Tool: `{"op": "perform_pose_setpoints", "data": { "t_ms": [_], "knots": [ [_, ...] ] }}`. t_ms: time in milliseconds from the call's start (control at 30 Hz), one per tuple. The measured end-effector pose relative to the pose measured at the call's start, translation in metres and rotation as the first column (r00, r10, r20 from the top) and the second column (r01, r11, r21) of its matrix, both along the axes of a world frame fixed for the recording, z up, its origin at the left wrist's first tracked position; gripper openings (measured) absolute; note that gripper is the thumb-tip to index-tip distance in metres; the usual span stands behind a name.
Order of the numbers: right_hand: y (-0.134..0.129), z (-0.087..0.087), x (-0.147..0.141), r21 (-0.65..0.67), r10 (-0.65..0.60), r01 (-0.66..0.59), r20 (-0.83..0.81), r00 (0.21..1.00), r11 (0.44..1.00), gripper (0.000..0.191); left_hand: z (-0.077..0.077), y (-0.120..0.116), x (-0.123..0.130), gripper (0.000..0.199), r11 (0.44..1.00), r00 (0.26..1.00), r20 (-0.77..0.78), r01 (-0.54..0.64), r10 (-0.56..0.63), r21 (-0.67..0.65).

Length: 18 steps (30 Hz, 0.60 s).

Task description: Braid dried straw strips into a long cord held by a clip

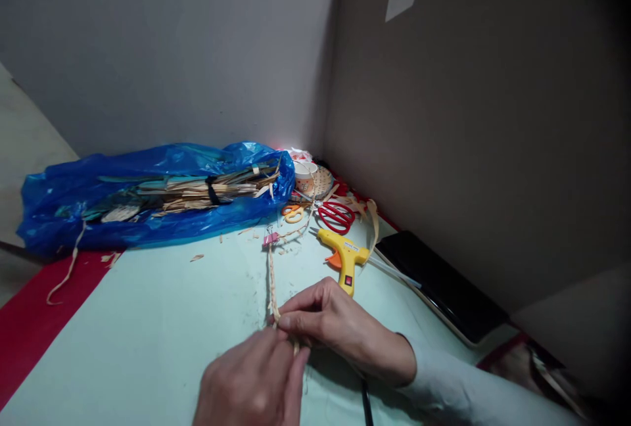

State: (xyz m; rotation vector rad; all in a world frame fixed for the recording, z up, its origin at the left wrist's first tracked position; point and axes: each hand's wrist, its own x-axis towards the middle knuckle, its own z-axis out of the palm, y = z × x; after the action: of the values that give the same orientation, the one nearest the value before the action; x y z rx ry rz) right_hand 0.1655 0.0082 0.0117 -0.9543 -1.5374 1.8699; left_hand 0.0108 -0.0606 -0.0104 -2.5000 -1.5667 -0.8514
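Note:
A thin braided strand of pale straw [271, 275] runs down the table from a pink binder clip [271, 238]. Beyond the clip, more of the braid curves up towards the scissors. My right hand [328, 321] pinches the strand's lower part between thumb and fingers. Just below it, my left hand [251, 380] is closed on the strand's near end, its fingertips partly hidden behind the back of the hand. The two hands are close together. A yellow glue gun [346, 255] lies beyond my right hand.
Straw bundles [197, 192] lie in a blue plastic bag [64, 206] at the back left. Red-handled scissors [336, 217], orange scissors [294, 215], a paper cup [304, 176] and a woven disc [323, 183] are near the corner. A black flat device [438, 284] rests at the right.

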Motion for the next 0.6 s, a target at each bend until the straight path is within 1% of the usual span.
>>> {"op": "perform_pose_setpoints", "data": {
  "t_ms": [33,67,100,133,167,200,233,267,300,333,367,400,467,533,600],
  "knots": [
    [0.0,0.0,0.0,0.016,-0.005,0.005,0.012,1.0,1.0,0.022,0.007,0.002,0.0,0.025,0.995,0.987,0.145,-0.064,0.075,-0.076],
    [-0.001,0.0,0.0,0.035,-0.01,0.01,0.024,1.0,0.999,0.022,0.013,0.004,-0.001,0.025,0.977,0.946,0.276,-0.125,0.17,-0.172],
    [-0.001,0.0,0.0,0.055,-0.013,0.011,0.031,0.999,0.998,0.023,0.018,0.008,-0.002,0.019,0.942,0.882,0.389,-0.155,0.268,-0.297],
    [-0.001,0.0,0.0,0.069,-0.004,0.002,0.026,1.0,0.998,0.024,0.022,0.012,-0.003,0.014,0.892,0.812,0.48,-0.106,0.334,-0.44],
    [-0.002,0.0,0.0,0.073,0.016,-0.016,0.009,1.0,0.997,0.026,0.023,0.017,-0.005,0.017,0.833,0.743,0.562,0.011,0.364,-0.554],
    [-0.002,-0.001,0.0,0.075,0.036,-0.035,-0.013,0.999,0.997,0.028,0.023,0.021,-0.006,0.021,0.755,0.679,0.633,0.176,0.372,-0.632],
    [-0.002,-0.002,0.0,0.081,0.049,-0.046,-0.031,0.998,0.996,0.029,0.021,0.025,-0.007,0.024,0.682,0.605,0.694,0.317,0.39,-0.659],
    [-0.002,-0.003,0.001,0.093,0.056,-0.053,-0.038,0.998,0.994,0.03,0.017,0.027,-0.007,0.026,0.617,0.53,0.737,0.429,0.418,-0.659],
    [-0.002,-0.004,0.001,0.111,0.058,-0.054,-0.03,0.998,0.992,0.029,0.014,0.029,-0.007,0.027,0.57,0.463,0.759,0.502,0.458,-0.65],
    [-0.002,-0.004,0.001,0.139,0.052,-0.051,-0.008,0.999,0.989,0.028,0.01,0.03,-0.007,0.029,0.547,0.408,0.762,0.533,0.502,-0.646],
    [-0.003,-0.004,0.002,0.183,0.042,-0.047,0.029,0.999,0.982,0.026,0.007,0.03,-0.006,0.031,0.537,0.373,0.754,0.537,0.54,-0.651],
    [-0.004,-0.004,0.002,0.242,0.03,-0.048,0.08,0.996,0.969,0.026,0.004,0.029,-0.006,0.033,0.528,0.36,0.742,0.533,0.565,-0.661],
    [-0.007,-0.001,0.004,0.393,-0.019,-0.064,0.203,0.979,0.917,0.027,0.003,0.027,-0.005,0.034,0.53,0.37,0.722,0.5,0.584,-0.685],
    [-0.01,0.002,0.005,0.541,-0.106,-0.085,0.312,0.944,0.837,0.027,0.005,0.025,-0.004,0.031,0.544,0.392,0.695,0.436,0.602,-0.717],
    [-0.013,0.004,0.006,0.633,-0.172,-0.119,0.378,0.91,0.765,0.025,0.01,0.024,-0.004,0.027,0.569,0.421,0.67,0.354,0.611,-0.742]
  ]
}}
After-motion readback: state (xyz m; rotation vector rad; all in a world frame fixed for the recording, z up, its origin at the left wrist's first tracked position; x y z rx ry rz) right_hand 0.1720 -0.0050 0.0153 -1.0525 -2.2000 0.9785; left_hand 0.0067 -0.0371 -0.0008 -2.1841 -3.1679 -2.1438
